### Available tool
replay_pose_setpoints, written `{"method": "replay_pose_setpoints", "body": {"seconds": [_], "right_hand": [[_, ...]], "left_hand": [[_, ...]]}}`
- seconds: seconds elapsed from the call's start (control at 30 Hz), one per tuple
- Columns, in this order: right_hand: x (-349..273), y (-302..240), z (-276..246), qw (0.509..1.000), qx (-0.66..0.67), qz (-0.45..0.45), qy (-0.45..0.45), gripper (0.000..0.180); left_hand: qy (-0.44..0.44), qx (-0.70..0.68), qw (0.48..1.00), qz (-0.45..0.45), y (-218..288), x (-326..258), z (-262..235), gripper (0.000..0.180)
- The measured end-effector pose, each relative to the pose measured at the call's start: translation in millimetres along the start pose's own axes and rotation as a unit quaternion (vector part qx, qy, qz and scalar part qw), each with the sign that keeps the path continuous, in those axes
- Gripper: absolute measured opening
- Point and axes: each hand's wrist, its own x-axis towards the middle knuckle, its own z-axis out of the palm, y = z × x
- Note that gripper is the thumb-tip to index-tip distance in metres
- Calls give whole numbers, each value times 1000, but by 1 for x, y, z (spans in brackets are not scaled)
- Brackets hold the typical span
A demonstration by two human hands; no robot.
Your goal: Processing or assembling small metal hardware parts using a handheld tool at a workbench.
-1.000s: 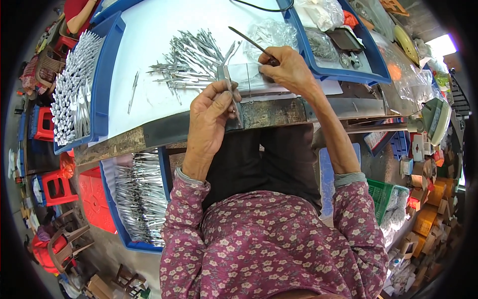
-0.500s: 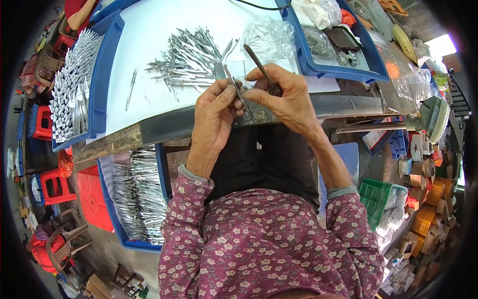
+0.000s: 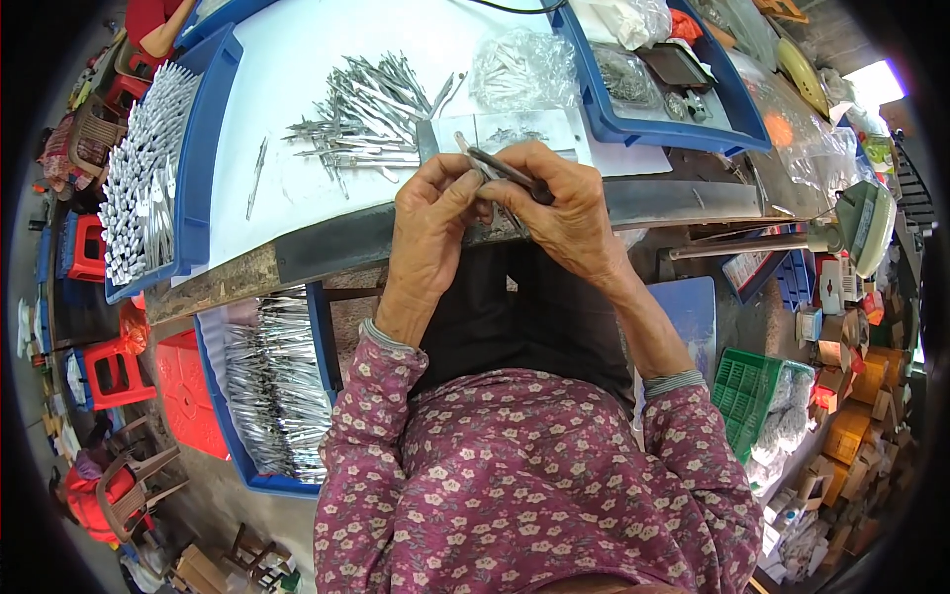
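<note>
Dark-shafted tool (image 3: 503, 168) in curled right hand (image 3: 571, 210)

Shirt (image 3: 515, 465) maroon at six o'clock, cream flowers scattered all over; cuffs (image 3: 676, 385) grey-striped. Trousers (image 3: 554, 337) black. Tool (image 3: 507, 170) dark. Metal pieces (image 3: 381, 109) silver-grey at eleven, on white sheet (image 3: 272, 74). Trays blue, ten (image 3: 210, 158) and two (image 3: 645, 133). Bright red stool (image 3: 109, 350), nine. Crate (image 3: 738, 396) green, four.

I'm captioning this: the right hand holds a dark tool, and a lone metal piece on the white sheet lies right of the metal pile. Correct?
Wrong side: the head view shows the lone metal piece left of the metal pile. The right hand holds the dark tool.
</note>
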Motion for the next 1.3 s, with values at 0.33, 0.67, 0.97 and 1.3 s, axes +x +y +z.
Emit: {"method": "replay_pose_setpoints", "body": {"seconds": [0.33,0.67,0.97,1.3], "right_hand": [[-2,0,-8,993,-81,-78,-32,28],[31,17,-40,966,-207,-126,-91,21],[51,37,-39,974,-182,-129,-45,17],[53,23,-12,989,-104,-106,20,21]], "left_hand": [[29,24,998,49,0,7,-1,14],[49,282,948,140,13,26,13,12],[76,619,711,324,-1,35,3,5],[60,624,692,358,-6,38,1,6]]}}
